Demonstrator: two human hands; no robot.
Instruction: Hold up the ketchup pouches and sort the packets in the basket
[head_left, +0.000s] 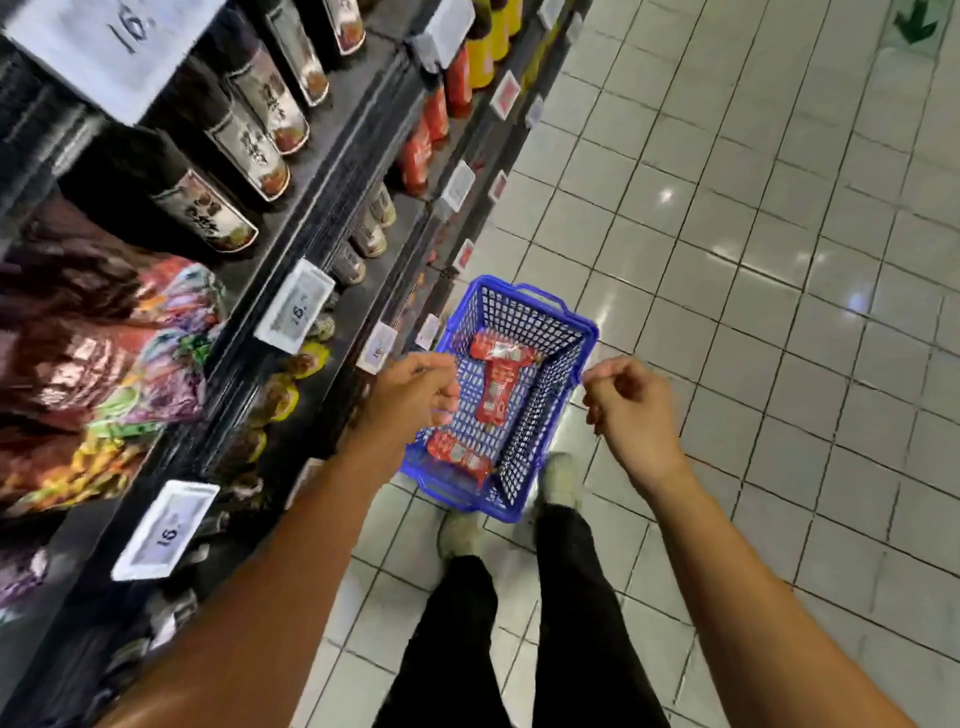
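Both forearms fill the bottom of my view, reaching forward over black trousers and pale shoes on the tiled floor (753, 218). At their ends the hands hover above a blue basket (584, 332) that sits on the floor just ahead of the feet, close against the foot of the shelves (332, 208) on the left.

My left hand (415, 397) hangs over the basket's left rim with its fingers curled loosely inward; I see nothing held in it. My right hand (631, 410) floats just outside the right rim, fingers bent and thumb near the forefinger — it too looks empty, though anything very small pinched there would be hidden from me.

Three red packets (496, 387) lie on the basket floor: one across the far end, one in the middle, one at the near end. The middle packet's long axis runs away from me, along the basket's length, and it lies directly below and slightly right of the left hand — the nearer hand by my judgement. The right hand is further off, with the basket wall between.

Dark bottles (208, 208) and white price tags (293, 306) line the shelves.
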